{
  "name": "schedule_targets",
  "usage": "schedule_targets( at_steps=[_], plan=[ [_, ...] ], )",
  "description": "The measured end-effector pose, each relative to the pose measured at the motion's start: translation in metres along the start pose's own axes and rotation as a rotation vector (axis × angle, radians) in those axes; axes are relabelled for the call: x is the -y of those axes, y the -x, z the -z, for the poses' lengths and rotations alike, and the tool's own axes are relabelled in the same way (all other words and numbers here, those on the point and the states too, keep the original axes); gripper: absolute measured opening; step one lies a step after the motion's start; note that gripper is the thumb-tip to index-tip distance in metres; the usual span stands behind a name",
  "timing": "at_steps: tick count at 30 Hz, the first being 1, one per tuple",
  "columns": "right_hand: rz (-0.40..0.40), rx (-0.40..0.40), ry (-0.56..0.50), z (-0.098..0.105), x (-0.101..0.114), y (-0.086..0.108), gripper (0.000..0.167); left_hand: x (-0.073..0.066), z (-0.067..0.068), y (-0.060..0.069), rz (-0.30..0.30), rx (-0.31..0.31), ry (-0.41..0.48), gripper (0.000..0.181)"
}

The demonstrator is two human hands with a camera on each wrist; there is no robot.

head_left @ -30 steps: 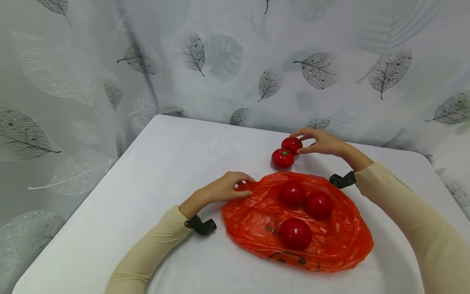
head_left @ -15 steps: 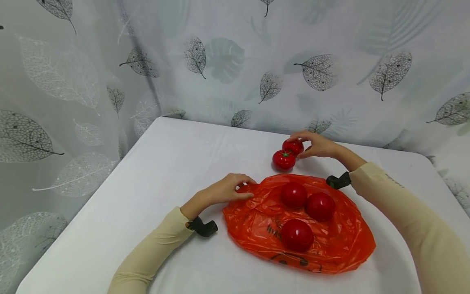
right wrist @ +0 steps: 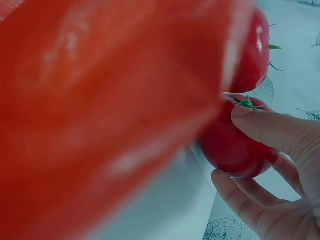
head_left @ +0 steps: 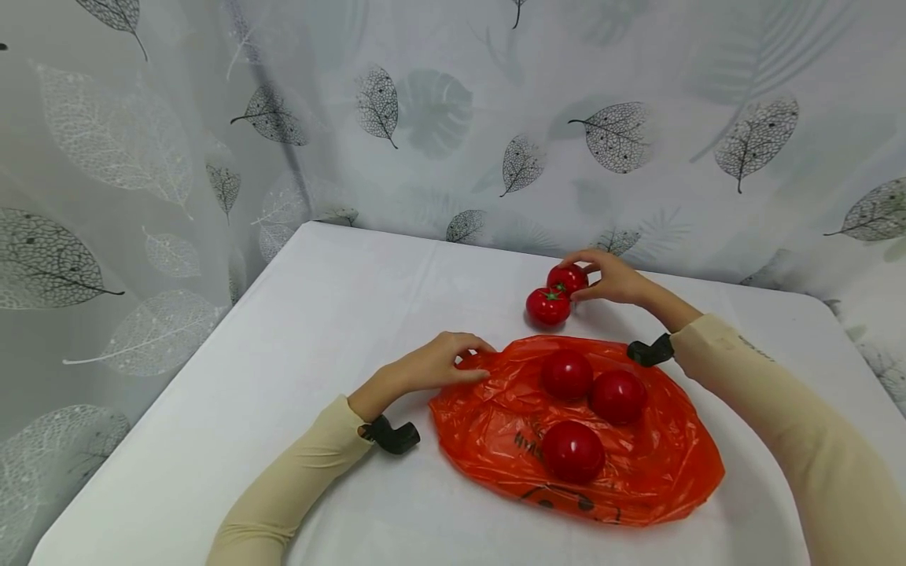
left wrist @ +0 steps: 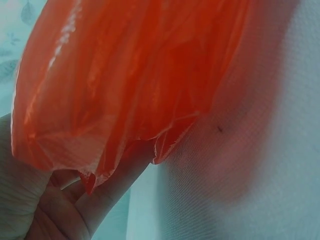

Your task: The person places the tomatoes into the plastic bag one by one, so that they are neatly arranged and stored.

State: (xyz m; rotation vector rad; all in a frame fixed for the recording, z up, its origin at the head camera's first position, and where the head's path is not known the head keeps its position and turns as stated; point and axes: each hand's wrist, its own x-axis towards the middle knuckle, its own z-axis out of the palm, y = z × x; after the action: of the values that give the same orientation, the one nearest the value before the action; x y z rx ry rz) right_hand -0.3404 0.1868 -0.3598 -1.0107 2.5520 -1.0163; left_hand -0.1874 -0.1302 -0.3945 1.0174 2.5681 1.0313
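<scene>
My left hand [head_left: 442,363] pinches the left edge of a thin red-orange plastic bag [head_left: 481,440]; in the left wrist view the film [left wrist: 135,90] passes between thumb and fingers. Three dark red tomatoes [head_left: 573,451] rest at the bag, and I cannot tell whether they lie on it or inside. At the back, my right hand [head_left: 610,280] holds a red tomato [right wrist: 232,142] with a green stem, thumb on one side and fingers on the other. Touching or nearly touching it is a second tomato [head_left: 548,307], nearer to me.
The white table [head_left: 340,314] extends on both sides of the bag. Behind it hangs a leaf-patterned curtain [head_left: 453,118], close to the table's back edge. A black wrist mount [head_left: 392,437] sits on each wrist, the right one [head_left: 650,351] just above the bag's far edge.
The right hand's thumb and fingers have settled round the far tomato. The left hand, the bag and the three tomatoes at it have stayed in place, apart from a slight shift of the view.
</scene>
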Motion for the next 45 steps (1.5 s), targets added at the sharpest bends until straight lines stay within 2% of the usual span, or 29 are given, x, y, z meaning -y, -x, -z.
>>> schedule_targets(
  at_steps=[17,26,34,45],
  plan=[
    [-0.03,-0.071,0.068,-0.001,-0.009,0.016,0.053,-0.002,-0.006,-0.002,-0.017,0.009,0.018,0.033],
    [-0.025,-0.116,0.052,0.001,-0.001,0.024,0.054,-0.002,-0.004,0.0,-0.025,0.012,0.003,0.033],
    [0.004,-0.133,0.053,0.005,0.007,0.029,0.054,-0.004,-0.002,0.001,0.002,0.017,0.01,0.034],
    [0.038,-0.145,0.036,0.01,0.019,0.036,0.055,-0.003,0.001,0.002,0.0,-0.013,0.012,0.033]
  ],
)
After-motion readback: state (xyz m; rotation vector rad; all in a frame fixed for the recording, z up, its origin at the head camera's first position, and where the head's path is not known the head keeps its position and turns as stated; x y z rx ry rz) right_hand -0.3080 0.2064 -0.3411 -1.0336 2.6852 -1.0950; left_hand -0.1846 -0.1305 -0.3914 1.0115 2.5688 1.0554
